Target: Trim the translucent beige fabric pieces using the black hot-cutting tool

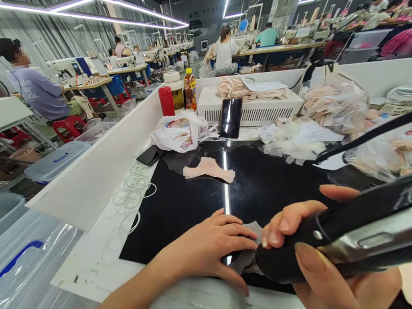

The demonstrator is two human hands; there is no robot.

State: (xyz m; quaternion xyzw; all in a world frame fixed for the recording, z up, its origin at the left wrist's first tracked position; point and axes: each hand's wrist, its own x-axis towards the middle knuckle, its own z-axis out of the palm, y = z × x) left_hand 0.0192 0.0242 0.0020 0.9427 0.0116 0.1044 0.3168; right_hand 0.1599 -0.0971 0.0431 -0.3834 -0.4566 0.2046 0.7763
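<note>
My left hand (pixel 217 243) rests palm down on the near edge of the black work sheet (pixel 271 175), fingers spread. Under and beside its fingertips lies a thin translucent grey piece (pixel 256 229). My right hand (pixel 325 281) is wrapped round a bulky black handheld tool (pixel 385 215) with a silver metal strip along its side. The tool's rounded front end is close to my left fingertips; its working side is hidden. Farther back on the sheet, a beige-pink fabric cutout (pixel 208 170) lies flat, apart from both hands.
A black cable (pixel 376 131) arches over fabric piles at the right. At the back are a phone (pixel 230 118), a white vented box (pixel 251 106), a plastic bag (pixel 179 131) and bottles (pixel 189 90). Pale cord loops (pixel 130 191) lie left. People sit at sewing machines beyond.
</note>
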